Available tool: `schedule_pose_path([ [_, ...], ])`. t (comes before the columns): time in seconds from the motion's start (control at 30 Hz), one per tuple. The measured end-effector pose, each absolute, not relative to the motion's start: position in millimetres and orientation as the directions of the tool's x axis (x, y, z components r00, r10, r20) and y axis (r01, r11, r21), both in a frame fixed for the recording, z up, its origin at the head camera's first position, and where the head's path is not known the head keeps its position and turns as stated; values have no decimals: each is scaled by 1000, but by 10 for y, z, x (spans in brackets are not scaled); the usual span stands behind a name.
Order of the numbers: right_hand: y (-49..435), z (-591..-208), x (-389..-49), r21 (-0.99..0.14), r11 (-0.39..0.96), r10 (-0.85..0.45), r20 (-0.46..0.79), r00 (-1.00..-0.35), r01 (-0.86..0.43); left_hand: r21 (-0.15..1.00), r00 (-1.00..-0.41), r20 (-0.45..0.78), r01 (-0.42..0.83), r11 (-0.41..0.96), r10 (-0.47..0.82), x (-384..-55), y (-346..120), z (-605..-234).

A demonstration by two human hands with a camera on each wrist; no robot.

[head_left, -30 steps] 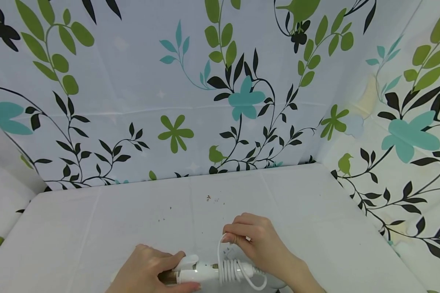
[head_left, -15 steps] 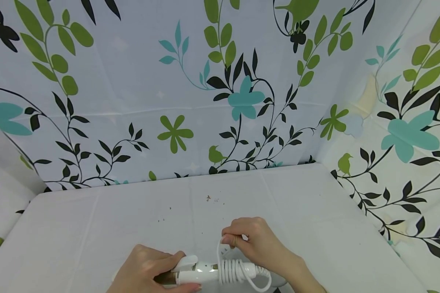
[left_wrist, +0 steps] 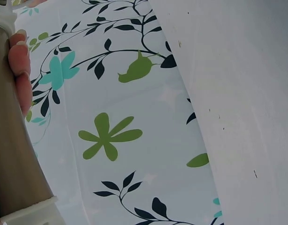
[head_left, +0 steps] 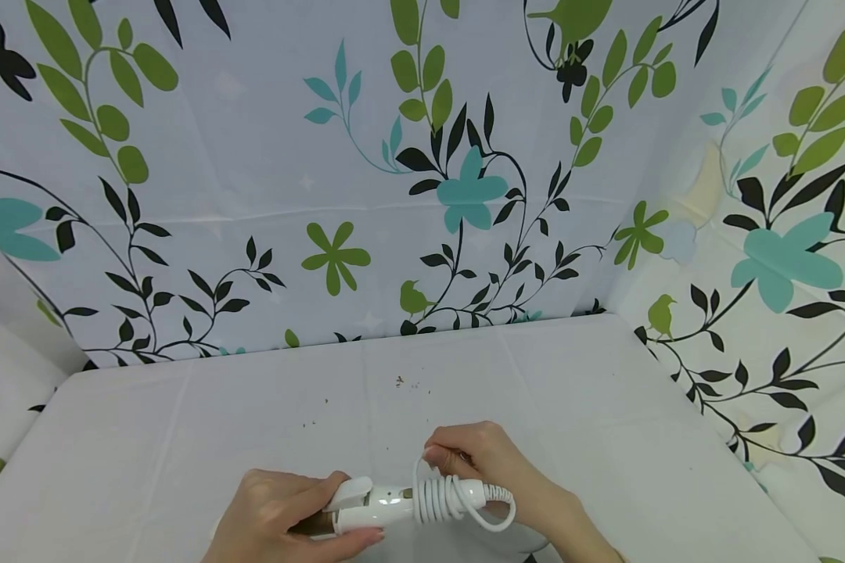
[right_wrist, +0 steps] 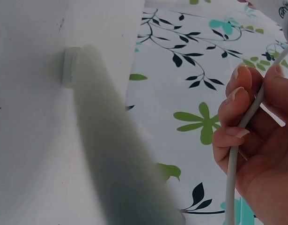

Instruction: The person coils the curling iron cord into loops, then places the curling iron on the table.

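In the head view, a white-handled curling iron (head_left: 376,510) lies crosswise at the bottom edge. My left hand (head_left: 275,512) grips its brown barrel beside the white clamp lever (head_left: 352,493). The left wrist view shows the barrel (left_wrist: 15,122) close up, with fingertips along one side and a white tip at the lower end. Several turns of white power cord (head_left: 436,499) wrap the handle's right part, and a loop hangs near its end. My right hand (head_left: 500,477) pinches the cord just above the handle; in the right wrist view the cord (right_wrist: 232,173) runs across the curled fingers.
A white-covered table (head_left: 253,414) spreads in front, with small dark specks (head_left: 401,381) on it. Leaf-patterned cloth (head_left: 253,180) stands behind and at both sides. A blurred pale band (right_wrist: 115,145) crosses the right wrist view, too close to identify.
The right hand has drifted slightly down and left with the cord between its fingers. The curling iron has risen a little in view, its right end most, still in the left hand.
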State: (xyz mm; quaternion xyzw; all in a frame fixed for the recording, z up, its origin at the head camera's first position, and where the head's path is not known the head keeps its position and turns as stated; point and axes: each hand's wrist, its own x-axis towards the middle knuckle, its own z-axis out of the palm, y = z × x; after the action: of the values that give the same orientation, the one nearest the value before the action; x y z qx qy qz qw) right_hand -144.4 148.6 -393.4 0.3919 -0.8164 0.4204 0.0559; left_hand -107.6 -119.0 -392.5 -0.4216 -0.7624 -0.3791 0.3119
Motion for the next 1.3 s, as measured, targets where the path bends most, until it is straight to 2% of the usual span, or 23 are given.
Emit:
schedule_pose_path([
  [0.2, 1471, -3931, -1433, -690, 339, -609, 357, -709, -639, 394, -558, 742, 811, 432, 371, -1034, -1212, -3894],
  [0.4, 1472, -3963, -1439, -694, 319, -609, 372, -701, -645, 376, -560, 755, 796, 475, 342, -1046, -1221, -3898],
  [0.5, 1472, -3970, -1436, -707, 297, -608, 378, -698, -641, 386, -579, 749, 777, 498, 322, -1044, -1214, -3904],
  [0.57, 1471, -3960, -1429, -762, 285, -605, 328, -726, -582, 403, -589, 751, 768, 498, 300, -1041, -1206, -3908],
  [0.67, 1466, -3931, -1403, -837, 328, -575, 191, -795, -438, 433, -616, 748, 735, 522, 247, -1032, -1194, -3909],
  [0.77, 1456, -3911, -1373, -845, 396, -540, 102, -835, -359, 469, -663, 731, 660, 587, 163, -1020, -1172, -3907],
  [1.0, 1431, -3943, -1364, -779, 444, -539, 162, -826, -443, 515, -773, 632, 467, 719, 50, -978, -1128, -3871],
  [1.13, 1416, -3960, -1365, -744, 456, -540, 204, -816, -488, 535, -804, 594, 416, 736, 24, -969, -1126, -3853],
  [1.3, 1401, -3962, -1358, -698, 470, -543, 253, -800, -540, 541, -814, 581, 390, 745, 5, -972, -1124, -3846],
])
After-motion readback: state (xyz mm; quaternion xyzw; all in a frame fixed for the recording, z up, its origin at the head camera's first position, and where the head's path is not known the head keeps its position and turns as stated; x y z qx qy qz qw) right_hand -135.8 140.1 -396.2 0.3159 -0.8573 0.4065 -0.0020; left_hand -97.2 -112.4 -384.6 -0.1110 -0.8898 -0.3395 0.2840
